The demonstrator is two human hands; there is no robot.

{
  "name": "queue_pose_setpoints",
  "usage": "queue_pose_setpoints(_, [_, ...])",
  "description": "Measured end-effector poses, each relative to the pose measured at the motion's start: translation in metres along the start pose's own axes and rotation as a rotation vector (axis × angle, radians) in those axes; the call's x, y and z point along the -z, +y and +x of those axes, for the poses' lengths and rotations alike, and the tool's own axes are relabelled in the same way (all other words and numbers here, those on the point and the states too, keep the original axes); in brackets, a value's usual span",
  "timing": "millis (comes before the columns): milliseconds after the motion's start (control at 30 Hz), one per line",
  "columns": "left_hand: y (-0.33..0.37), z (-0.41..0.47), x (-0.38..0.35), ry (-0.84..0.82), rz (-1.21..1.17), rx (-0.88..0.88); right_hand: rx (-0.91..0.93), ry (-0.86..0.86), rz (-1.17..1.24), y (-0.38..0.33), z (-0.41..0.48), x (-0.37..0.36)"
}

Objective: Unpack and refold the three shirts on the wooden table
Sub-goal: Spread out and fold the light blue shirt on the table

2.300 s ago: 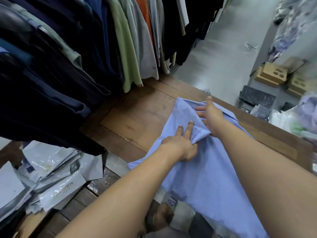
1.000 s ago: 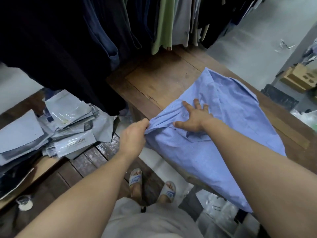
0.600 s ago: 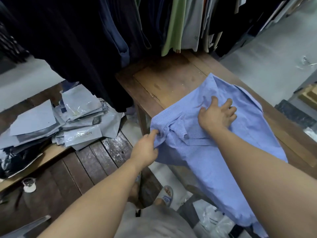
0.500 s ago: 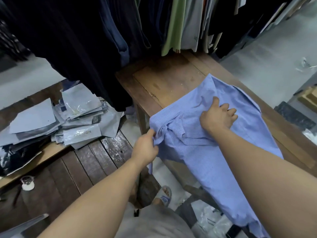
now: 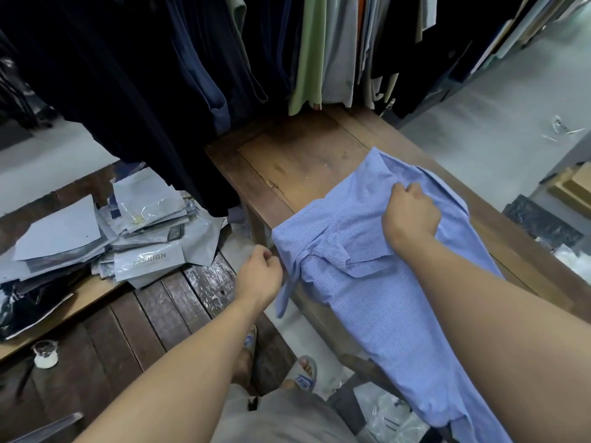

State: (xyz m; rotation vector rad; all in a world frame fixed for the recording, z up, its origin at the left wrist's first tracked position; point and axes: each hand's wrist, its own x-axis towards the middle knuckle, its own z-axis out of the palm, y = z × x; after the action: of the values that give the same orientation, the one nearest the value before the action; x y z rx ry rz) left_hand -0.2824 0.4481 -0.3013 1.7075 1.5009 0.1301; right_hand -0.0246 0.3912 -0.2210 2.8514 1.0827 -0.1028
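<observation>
We are only partway through refolding the blue shirt [image 5: 367,298]: it is lying on the wooden table [image 5: 303,155] under our right hand [image 5: 411,215], fingers clamping cloth; our left hand [image 5: 260,273] is curling beside its edge, grip unclear.

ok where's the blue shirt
Head view, right of centre: the blue shirt lies on the wooden table, its lower part hanging over the near edge, the right hand gripping its upper part and the left hand beside its left edge.

A clothing shop: hanging garments [image 5: 307,52] crowd a rail, packaged shirts [image 5: 128,238] piled.
</observation>
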Motion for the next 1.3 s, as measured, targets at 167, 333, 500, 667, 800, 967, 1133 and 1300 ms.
queue_pose_setpoints(167, [0.019,0.003,-0.008,0.024,-0.298,-0.118,0.074,0.098,-0.018,-0.007,-0.009,-0.014])
queue_pose_setpoints(333, [0.032,0.021,-0.019,0.058,-0.527,0.142,0.377,-0.281,0.146,-0.028,-0.010,-0.021])
queue_pose_setpoints(500, [0.025,0.034,-0.014,-0.014,-0.521,0.225,0.315,-0.364,0.089,-0.036,-0.004,-0.030])
queue_pose_setpoints(667, [-0.005,0.039,-0.002,0.037,-0.103,-0.074,0.175,-0.317,0.115,-0.045,0.018,-0.031])
queue_pose_setpoints(800, [-0.010,0.038,0.009,0.147,-0.169,-0.170,0.035,-0.322,0.175,-0.042,0.033,-0.035])
queue_pose_setpoints(967, [-0.009,0.036,0.011,0.162,-0.167,-0.198,-0.036,-0.283,0.175,-0.043,0.044,-0.037])
queue_pose_setpoints(1133, [-0.009,0.043,0.014,0.211,0.051,-0.219,0.038,-0.088,-0.107,-0.055,0.042,-0.040])
queue_pose_setpoints(1300, [0.011,0.047,0.009,0.453,0.199,-0.444,0.285,-0.118,0.029,-0.060,0.046,-0.050])
